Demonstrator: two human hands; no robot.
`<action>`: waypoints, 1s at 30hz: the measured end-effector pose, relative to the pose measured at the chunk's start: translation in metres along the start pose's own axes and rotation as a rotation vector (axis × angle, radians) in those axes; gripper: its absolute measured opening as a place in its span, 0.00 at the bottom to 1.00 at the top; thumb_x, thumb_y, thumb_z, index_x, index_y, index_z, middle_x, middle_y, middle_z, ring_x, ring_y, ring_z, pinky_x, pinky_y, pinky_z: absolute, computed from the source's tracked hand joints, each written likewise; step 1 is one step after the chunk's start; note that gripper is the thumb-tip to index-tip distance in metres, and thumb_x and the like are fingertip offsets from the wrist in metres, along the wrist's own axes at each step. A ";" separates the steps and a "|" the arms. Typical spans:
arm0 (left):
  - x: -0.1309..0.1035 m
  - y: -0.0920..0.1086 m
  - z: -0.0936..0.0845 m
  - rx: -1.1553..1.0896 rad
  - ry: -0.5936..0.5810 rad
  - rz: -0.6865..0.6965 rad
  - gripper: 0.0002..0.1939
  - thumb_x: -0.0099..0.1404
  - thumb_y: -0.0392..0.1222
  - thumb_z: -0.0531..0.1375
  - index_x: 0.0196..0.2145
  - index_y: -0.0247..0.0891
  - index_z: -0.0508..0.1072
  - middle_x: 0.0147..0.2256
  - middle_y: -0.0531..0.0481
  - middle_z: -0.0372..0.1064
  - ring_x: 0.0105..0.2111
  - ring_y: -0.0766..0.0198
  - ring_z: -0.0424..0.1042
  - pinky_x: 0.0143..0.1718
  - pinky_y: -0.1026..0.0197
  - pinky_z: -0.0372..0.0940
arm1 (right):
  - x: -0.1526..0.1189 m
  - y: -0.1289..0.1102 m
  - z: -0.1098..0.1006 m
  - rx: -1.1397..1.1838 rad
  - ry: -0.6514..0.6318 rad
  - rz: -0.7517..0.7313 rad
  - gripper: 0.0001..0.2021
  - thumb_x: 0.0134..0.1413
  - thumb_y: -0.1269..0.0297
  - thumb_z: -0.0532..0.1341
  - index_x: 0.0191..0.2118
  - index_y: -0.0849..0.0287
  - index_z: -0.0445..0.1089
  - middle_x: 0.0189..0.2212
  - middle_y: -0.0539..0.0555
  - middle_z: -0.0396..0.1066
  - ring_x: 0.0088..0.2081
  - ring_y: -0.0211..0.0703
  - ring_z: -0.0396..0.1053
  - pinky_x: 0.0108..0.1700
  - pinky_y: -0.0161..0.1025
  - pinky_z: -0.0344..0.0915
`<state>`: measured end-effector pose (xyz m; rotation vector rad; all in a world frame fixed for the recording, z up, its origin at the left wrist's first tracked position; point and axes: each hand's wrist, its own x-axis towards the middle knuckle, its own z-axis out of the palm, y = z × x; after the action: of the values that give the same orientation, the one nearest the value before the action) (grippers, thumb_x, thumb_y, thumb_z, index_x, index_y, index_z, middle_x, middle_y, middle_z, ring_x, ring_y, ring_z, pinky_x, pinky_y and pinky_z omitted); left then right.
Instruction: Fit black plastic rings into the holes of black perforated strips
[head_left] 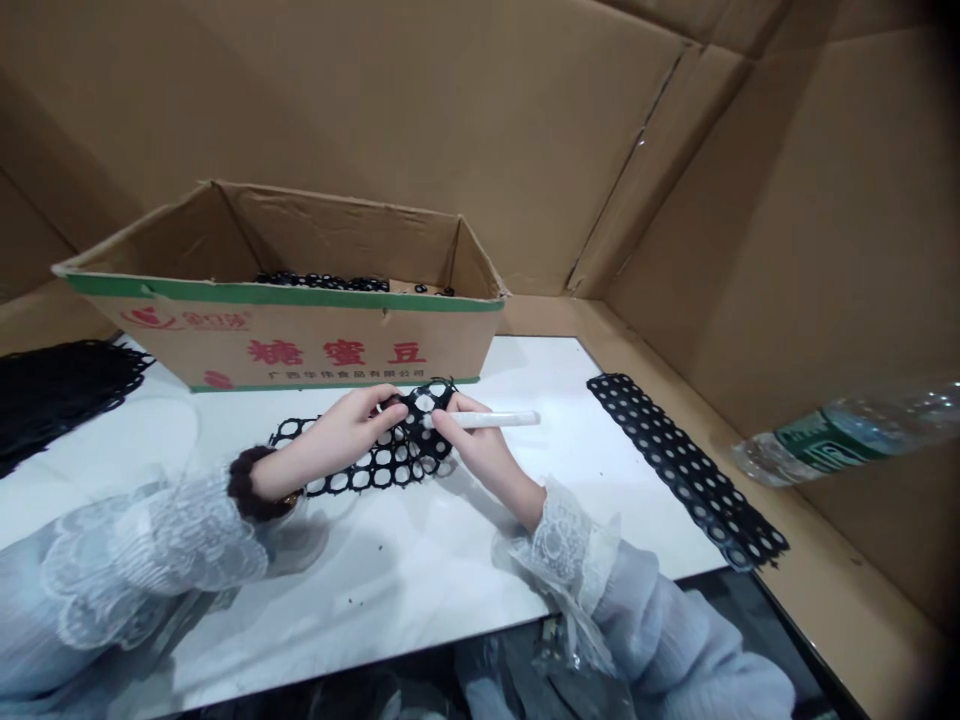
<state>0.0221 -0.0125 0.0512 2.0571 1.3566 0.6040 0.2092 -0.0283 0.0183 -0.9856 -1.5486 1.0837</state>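
Observation:
A black sheet with rows of round holes (375, 470) lies partly on the white table (420, 590), its far end lifted and folded over. My left hand (341, 435) pinches that raised part between thumb and fingers. On its other side my right hand (480, 440) is closed around a slim white pen-like tool (502, 419), whose back end points right. The tool's tip meets the black sheet and is hard to make out. Some right fingers are hidden behind the sheet, which they seem to touch.
Behind my hands stands an open cardboard box (337, 345) with black perforated pieces inside. Another black perforated strip (682, 465) lies on the right, beside a plastic bottle (832, 440). A black pile (67, 390) is at the left. Cardboard walls (480, 110) surround the table.

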 end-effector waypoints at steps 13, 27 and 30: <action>-0.009 -0.007 0.017 -0.346 -0.094 -0.055 0.18 0.62 0.55 0.50 0.34 0.37 0.66 0.32 0.49 0.67 0.35 0.58 0.67 0.37 0.58 0.62 | -0.005 0.003 0.009 -0.389 0.108 -0.227 0.14 0.57 0.63 0.53 0.22 0.56 0.51 0.23 0.49 0.56 0.34 0.42 0.56 0.38 0.39 0.53; -0.011 -0.005 0.020 0.083 0.160 0.239 0.14 0.59 0.51 0.59 0.36 0.39 0.68 0.38 0.47 0.70 0.42 0.55 0.66 0.46 0.54 0.58 | -0.002 0.002 0.006 -0.052 0.051 -0.038 0.18 0.55 0.56 0.55 0.20 0.58 0.52 0.19 0.45 0.50 0.25 0.35 0.52 0.29 0.35 0.49; -0.007 -0.001 0.015 -0.223 -0.032 0.040 0.14 0.58 0.52 0.59 0.33 0.38 0.71 0.36 0.48 0.72 0.38 0.56 0.69 0.42 0.56 0.61 | -0.003 0.001 0.007 -0.084 0.044 -0.051 0.17 0.55 0.56 0.55 0.21 0.57 0.53 0.20 0.46 0.51 0.26 0.36 0.53 0.30 0.35 0.49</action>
<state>0.0287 -0.0221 0.0396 1.9099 1.1759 0.7029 0.2035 -0.0323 0.0157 -1.0145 -1.5856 0.9630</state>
